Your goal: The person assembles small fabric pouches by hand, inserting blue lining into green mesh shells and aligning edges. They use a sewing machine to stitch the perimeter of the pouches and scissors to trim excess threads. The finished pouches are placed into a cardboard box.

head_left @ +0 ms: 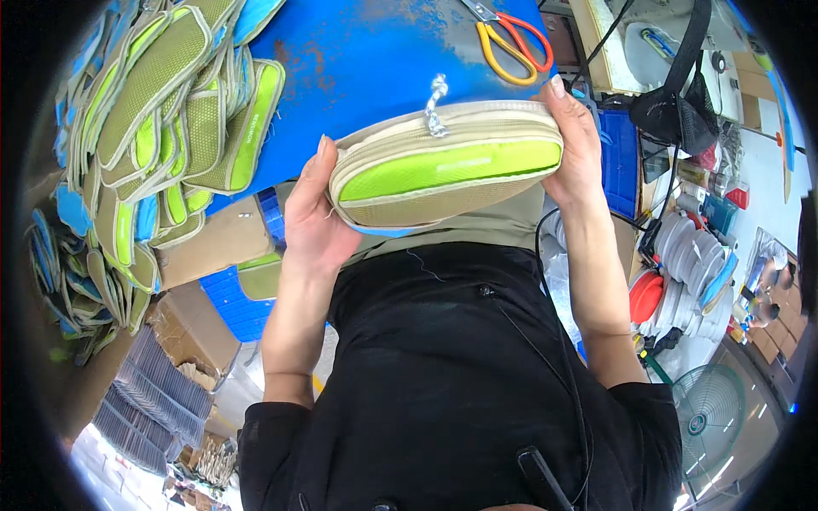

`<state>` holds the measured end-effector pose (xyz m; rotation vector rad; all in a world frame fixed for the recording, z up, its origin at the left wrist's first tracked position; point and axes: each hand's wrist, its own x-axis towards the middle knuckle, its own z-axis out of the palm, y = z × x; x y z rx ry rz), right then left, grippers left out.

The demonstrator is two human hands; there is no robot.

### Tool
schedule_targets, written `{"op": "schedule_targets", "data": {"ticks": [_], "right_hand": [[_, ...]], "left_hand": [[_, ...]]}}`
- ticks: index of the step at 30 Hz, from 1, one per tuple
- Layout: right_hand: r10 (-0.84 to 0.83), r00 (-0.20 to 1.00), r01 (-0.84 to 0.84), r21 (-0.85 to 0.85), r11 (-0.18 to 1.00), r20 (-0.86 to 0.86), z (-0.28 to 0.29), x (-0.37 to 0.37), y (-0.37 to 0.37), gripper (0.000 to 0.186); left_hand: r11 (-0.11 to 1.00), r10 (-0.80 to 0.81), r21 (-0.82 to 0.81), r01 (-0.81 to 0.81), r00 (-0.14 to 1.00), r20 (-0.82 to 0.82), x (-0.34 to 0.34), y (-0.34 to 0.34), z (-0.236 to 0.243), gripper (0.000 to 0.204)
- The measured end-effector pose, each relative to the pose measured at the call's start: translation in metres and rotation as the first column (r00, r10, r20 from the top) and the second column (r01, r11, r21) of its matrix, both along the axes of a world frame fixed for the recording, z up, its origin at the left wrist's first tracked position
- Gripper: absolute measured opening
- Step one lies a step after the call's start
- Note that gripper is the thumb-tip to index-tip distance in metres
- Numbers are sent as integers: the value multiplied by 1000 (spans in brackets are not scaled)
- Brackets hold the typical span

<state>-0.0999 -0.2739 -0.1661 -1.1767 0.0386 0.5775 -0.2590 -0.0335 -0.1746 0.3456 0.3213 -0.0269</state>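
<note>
A zippered pouch (pixel 452 170), khaki with a bright lime-green panel across its front, is held between my two hands above the near edge of the blue table. My left hand (pixel 317 217) grips its left end, thumb up along the side. At the other end, my right hand (pixel 575 140) is closed round the pouch's right side, thumb at the top corner. A short twisted silver-white cord (pixel 437 106) stands up from the pouch's top. Most fingers of both hands are hidden behind or under it.
Scissors (pixel 486 44) with orange and red handles lie on the blue table (pixel 358 60) beyond my right hand. Khaki, green and blue fabric pieces (pixel 166 94) are heaped at the left. A sewing machine (pixel 673 51) stands at the far right, and a green fan (pixel 703 422) at the lower right.
</note>
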Motion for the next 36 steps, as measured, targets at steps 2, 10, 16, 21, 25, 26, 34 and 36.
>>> {"op": "schedule_targets", "data": {"ticks": [2,10,16,21,25,26,34,36], "right_hand": [[-51,997,51,7,999,-49,-6,1,1,32],[-40,996,44,49,998,-79,-20,5,-8,32],[-55,970,83,108,991,-237,-30,8,-8,29],[7,906,103,235,966,-423,-45,13,-15,37],[31,847,93,207,974,-530,-45,13,-11,48],[79,837,81,266,961,-541,-46,13,-13,50],[192,820,53,406,912,-539,-49,9,-7,50],[191,819,50,399,916,-541,-50,9,-7,50]], "left_hand": [[999,-34,-27,36,997,68,5,-2,0,54],[970,1,243,3,1000,-16,16,-11,16,57],[961,-74,268,69,997,7,22,-11,15,53],[997,-83,15,82,993,86,31,-8,14,44],[990,-74,-102,92,982,172,30,-8,14,36],[990,-70,-109,89,983,168,30,-8,14,36],[989,-54,-127,74,986,156,28,-3,8,34],[994,-19,-104,23,999,44,29,-5,17,35]]}}
